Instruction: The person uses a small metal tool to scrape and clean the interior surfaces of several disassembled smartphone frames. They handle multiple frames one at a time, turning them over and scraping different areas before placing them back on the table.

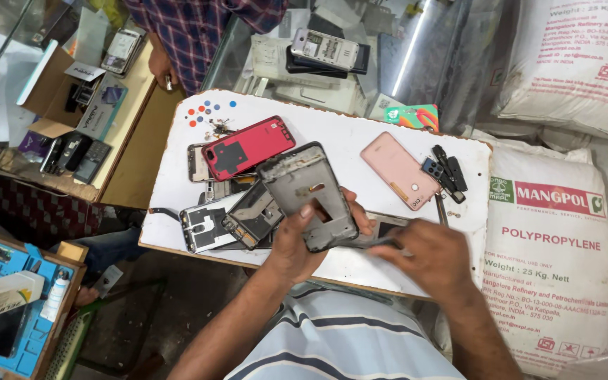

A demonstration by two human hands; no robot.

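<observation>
- Clearly tilted up off the board, a grey phone frame (309, 195) sits clamped in the left hand (297, 243), thumb on its inner face and fingers behind, so the open inside faces the person.
- Beside it, the right hand (427, 253) is closed on a thin dark tool (381, 243), held low and pointed at the frame's lower edge; the tip is hidden behind the frame.
- Both hands hover over the near edge of a white work board (332, 134), where parts lie within reach.
- Just left of the frame lie a stripped dark frame (251, 218) and a pale inner plate (202, 226); a red back cover (248, 146) rests above them.
- To the right a pink back cover (400, 170) lies flat, with small black parts (446, 172) next to it.
- Coloured dots and tiny screws (209, 116) sit at the far left corner.
- Another person in a checked shirt (198, 28) stands beyond the board.
</observation>
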